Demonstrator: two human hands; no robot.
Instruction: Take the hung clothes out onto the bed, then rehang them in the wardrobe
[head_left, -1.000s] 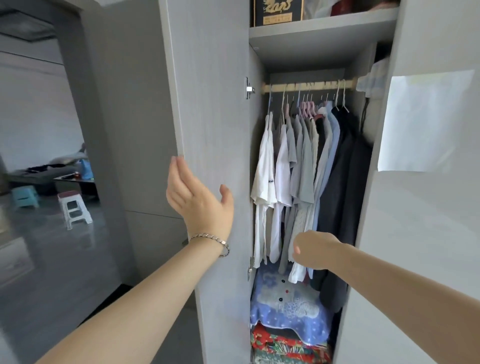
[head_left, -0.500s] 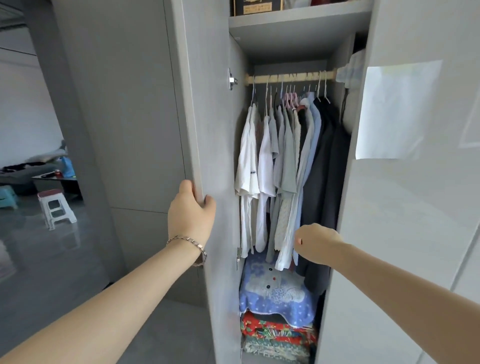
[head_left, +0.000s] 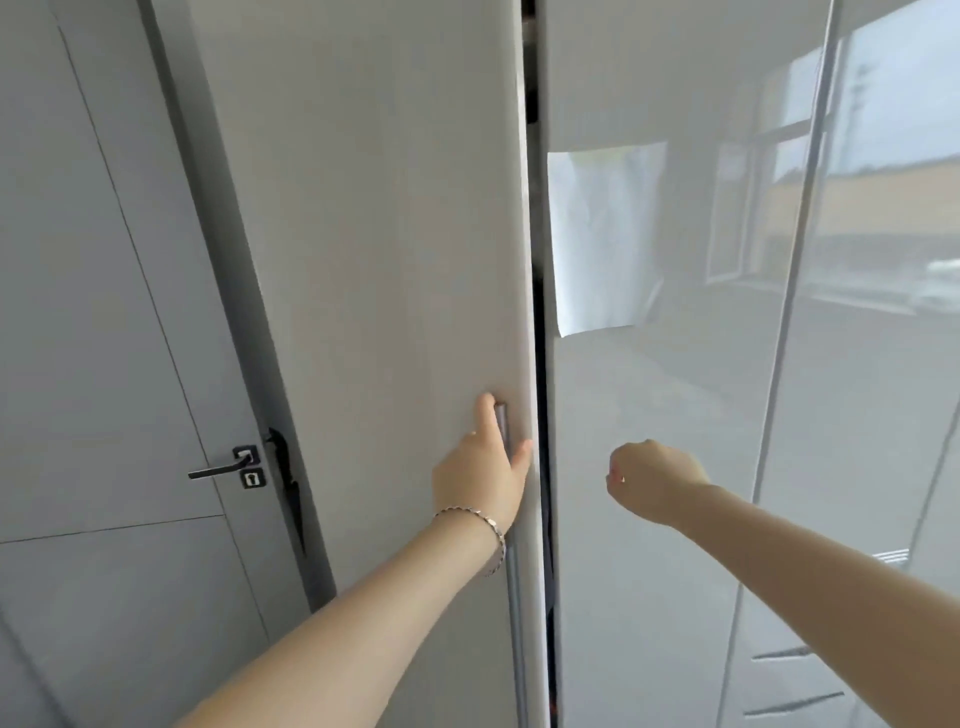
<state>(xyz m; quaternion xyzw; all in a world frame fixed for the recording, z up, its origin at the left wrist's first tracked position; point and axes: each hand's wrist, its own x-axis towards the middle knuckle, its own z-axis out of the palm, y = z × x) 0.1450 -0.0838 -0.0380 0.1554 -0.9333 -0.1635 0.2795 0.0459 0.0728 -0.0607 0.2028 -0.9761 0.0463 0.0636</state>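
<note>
**A:** Where are the hands?

**B:** The left hand (head_left: 480, 470) lies on the wardrobe door (head_left: 374, 260), close to its free edge. The fingers wrap around the thin vertical handle (head_left: 502, 426), with the thumb on the door's edge at about three o'clock from the palm. A chain bracelet (head_left: 480, 525) sits on that wrist.

**A:** And the other one?

**B:** The right hand (head_left: 652, 480) hangs in front of the glossy neighbouring panel (head_left: 675, 415), at three o'clock from the left hand. It is curled into a loose fist holding nothing; I cannot tell whether it touches the panel.

**A:** Can you see the hung clothes?

**B:** Barely. The door stands nearly shut, leaving only a narrow dark gap (head_left: 540, 364) between the door and the glossy panel. The gap runs between the two hands, from twelve o'clock to six o'clock. Whatever hangs behind is hidden; just a dark strip shows, too slim to make out any garment.

**A:** Anything else around?

**B:** A pale sheet of paper (head_left: 605, 239) is stuck on the glossy panel, at about twelve o'clock from the right hand. At nine o'clock from the left hand stands a grey room door (head_left: 104, 312) with a dark lever handle (head_left: 223, 467) and a keyhole beneath it.
</note>
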